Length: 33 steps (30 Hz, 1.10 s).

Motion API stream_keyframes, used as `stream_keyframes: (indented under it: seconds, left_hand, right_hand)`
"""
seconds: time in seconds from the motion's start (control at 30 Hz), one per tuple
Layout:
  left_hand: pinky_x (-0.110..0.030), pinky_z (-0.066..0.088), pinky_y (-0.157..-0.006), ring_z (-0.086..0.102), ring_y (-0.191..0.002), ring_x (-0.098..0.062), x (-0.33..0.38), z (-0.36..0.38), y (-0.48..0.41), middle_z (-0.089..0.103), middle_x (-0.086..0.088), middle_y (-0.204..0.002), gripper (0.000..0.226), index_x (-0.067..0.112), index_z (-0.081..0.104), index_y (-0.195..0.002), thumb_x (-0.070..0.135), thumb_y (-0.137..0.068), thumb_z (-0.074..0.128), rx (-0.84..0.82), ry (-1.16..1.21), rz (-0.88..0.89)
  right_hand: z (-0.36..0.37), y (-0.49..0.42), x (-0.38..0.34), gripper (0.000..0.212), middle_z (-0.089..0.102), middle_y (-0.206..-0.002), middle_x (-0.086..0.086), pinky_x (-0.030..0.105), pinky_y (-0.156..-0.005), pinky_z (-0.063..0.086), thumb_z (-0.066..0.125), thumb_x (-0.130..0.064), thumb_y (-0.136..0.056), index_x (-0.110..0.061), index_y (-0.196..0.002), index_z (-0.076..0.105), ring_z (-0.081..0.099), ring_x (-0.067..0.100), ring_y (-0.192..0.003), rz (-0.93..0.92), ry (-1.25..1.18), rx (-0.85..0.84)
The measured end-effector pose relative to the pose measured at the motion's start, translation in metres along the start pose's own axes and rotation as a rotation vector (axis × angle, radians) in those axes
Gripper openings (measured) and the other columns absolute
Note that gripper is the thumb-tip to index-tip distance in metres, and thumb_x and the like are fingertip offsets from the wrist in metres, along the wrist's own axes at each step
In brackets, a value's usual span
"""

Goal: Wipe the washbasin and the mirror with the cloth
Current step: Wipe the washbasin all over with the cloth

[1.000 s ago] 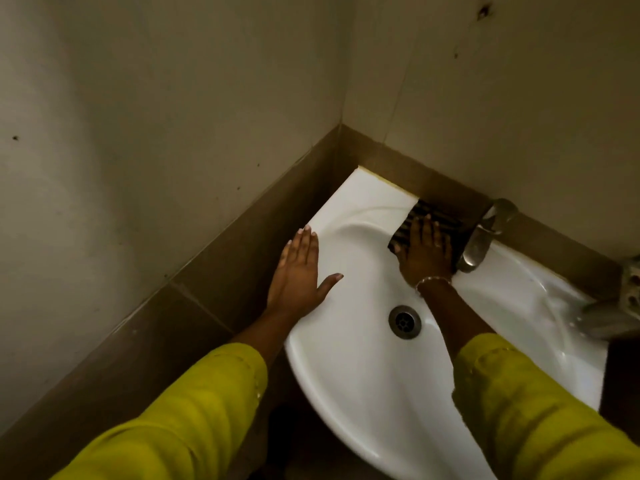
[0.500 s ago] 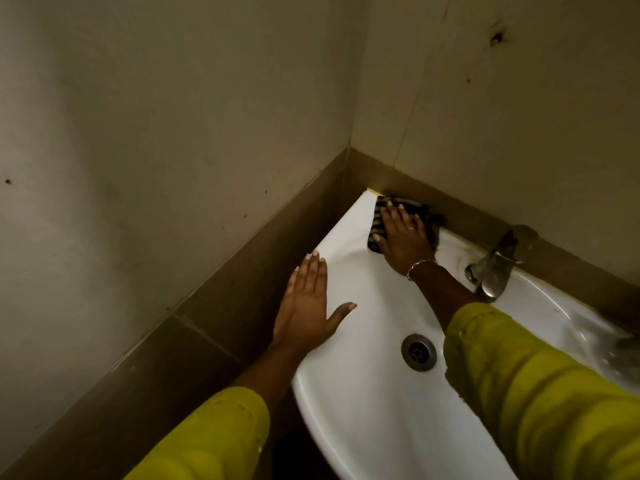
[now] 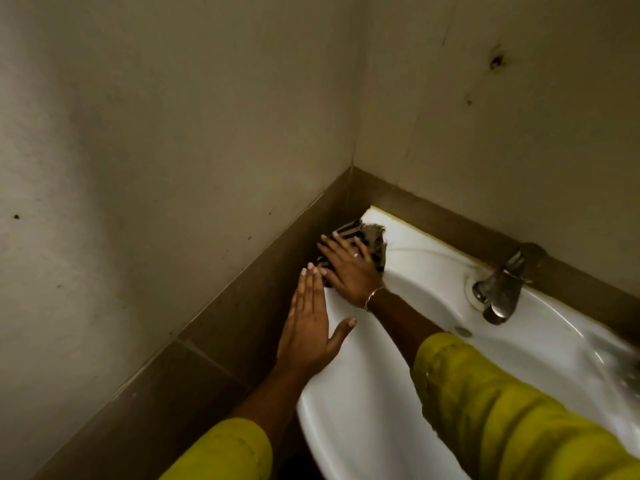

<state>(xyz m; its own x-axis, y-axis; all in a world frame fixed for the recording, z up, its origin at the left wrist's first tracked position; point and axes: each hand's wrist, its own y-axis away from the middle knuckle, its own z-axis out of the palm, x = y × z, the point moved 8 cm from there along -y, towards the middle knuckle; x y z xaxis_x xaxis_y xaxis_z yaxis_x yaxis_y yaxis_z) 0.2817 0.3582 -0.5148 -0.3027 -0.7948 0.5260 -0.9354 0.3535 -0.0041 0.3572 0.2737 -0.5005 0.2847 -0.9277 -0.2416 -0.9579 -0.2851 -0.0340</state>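
A white corner washbasin (image 3: 381, 427) fills the lower right. My right hand (image 3: 351, 270) lies flat on a dark striped cloth (image 3: 372, 239), pressing it onto the basin's left rim close to the corner. My left hand (image 3: 310, 325) rests flat on the same rim just below, fingers together, thumb out, holding nothing. Its fingertips nearly touch my right hand. My right sleeve hides the drain. No mirror is in view.
A metal tap (image 3: 500, 291) stands at the basin's back edge, right of my hands. Brown tiles (image 3: 214, 323) run along both walls beside the basin, with plain wall above. A blurred object sits at the right edge (image 3: 623, 362).
My right hand has slid the cloth from beside the tap leftward along the back rim, around the corner onto the left rim. My left hand has stayed on the rim.
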Motion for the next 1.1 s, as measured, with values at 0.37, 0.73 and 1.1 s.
stream_keyframes:
  seconds: [0.37,0.73,1.1]
  left_hand:
    - [-0.022,-0.013,-0.116,-0.026,-0.141,-0.013,0.001,0.002,0.0,-0.028,-0.001,-0.153,0.12,0.011,-0.025,-0.14,0.092,-0.053,-0.028,-0.066,-0.085,-0.032]
    - [-0.024,-0.006,-0.117,-0.011,-0.143,-0.008,0.0,0.0,0.001,0.0,-0.011,-0.165,0.131,0.003,-0.002,-0.154,0.093,-0.059,-0.021,-0.039,-0.065,-0.032]
    - [-0.02,-0.006,-0.115,-0.01,-0.142,-0.004,-0.004,-0.004,0.003,-0.002,-0.007,-0.165,0.129,0.01,-0.01,-0.151,0.094,-0.054,-0.023,-0.026,0.049,-0.085]
  right_hand:
    - [-0.006,0.016,0.043,0.073,0.012,-0.156,0.005,0.041,-0.114,0.007,0.001,-0.055,-0.081,-0.027,-0.146,0.017,0.008,0.025,-0.144,0.131,0.144,-0.025]
    - [-0.016,0.142,0.107,0.086,0.053,-0.128,0.028,0.061,-0.071,0.05,0.085,-0.01,-0.051,-0.011,-0.13,0.05,0.053,0.047,-0.113,0.735,0.227,0.092]
    - [-0.009,0.11,0.104,0.09,0.055,-0.121,0.032,0.062,-0.083,0.045,0.089,-0.014,-0.046,-0.004,-0.125,0.049,0.056,0.048,-0.108,0.65,0.2,0.053]
